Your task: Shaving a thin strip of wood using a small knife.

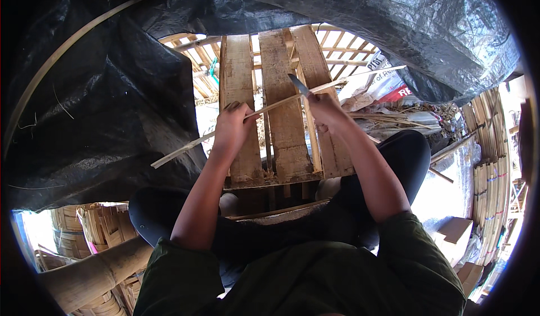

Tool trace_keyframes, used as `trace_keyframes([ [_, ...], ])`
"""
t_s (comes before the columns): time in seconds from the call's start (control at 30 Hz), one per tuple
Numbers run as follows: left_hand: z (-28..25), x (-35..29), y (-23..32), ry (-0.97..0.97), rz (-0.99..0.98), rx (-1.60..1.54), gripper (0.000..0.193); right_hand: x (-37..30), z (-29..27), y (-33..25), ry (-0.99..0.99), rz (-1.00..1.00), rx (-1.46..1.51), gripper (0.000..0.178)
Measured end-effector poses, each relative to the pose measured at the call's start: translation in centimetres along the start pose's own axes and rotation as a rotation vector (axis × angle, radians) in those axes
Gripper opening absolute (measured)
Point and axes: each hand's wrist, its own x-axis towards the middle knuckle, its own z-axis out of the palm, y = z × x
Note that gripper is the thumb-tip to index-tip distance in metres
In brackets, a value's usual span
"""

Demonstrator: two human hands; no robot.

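A long, thin bamboo strip (275, 104) slants across the wooden plank bench (242, 147), its near end at the lower left and its far end at the upper right. My left hand (234, 122) is closed around the strip over the left plank. In my right hand (327, 113) I grip a knife (299, 84) whose blade points up and to the left, beside the strip over the right plank. The knife's handle is hidden inside my fist. Whether the blade touches the strip I cannot tell.
Black plastic sheeting (112, 108) hangs at the left, and more sheeting (416, 23) drapes overhead. Right of the bench lie a printed sack (388, 88) and loose strips. Bundled bamboo slats (488, 198) stand at the far right; a thick bamboo pole (101, 274) crosses the lower left.
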Motion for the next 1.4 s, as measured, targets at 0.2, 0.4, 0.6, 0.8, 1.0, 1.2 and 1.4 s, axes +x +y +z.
trace_keyframes([
  [0.2, 0.2, 0.6, 0.3, -0.031, -0.034, -0.056, 0.024, 2.5, 0.5, 2.7, 0.322, -0.219, -0.109, 0.057],
  [0.4, 0.0, 0.3, -0.2, -0.011, -0.019, -0.020, 0.024, -0.1, -1.1, 0.0, 0.176, 0.039, 0.011, 0.051],
  [0.6, -0.1, 0.2, -0.2, -0.014, -0.024, -0.013, 0.024, 1.2, -2.0, 1.0, -0.003, 0.072, 0.136, 0.048],
  [0.8, -0.1, 0.0, 0.2, -0.046, -0.052, -0.042, 0.021, -0.9, 1.2, 0.2, 0.102, -0.007, 0.049, 0.049],
  [1.0, -0.2, 0.1, 0.2, -0.044, -0.051, -0.048, 0.022, 1.5, -0.4, 1.2, 0.227, -0.009, 0.048, 0.046],
  [1.2, -0.4, 0.3, 0.1, -0.040, -0.064, -0.031, 0.024, 0.5, 0.5, 0.7, 0.211, -0.080, 0.071, 0.050],
  [1.4, 0.1, 0.7, 1.0, -0.032, -0.052, -0.044, 0.025, 2.6, 2.0, 3.1, 0.376, -0.239, 0.005, 0.046],
])
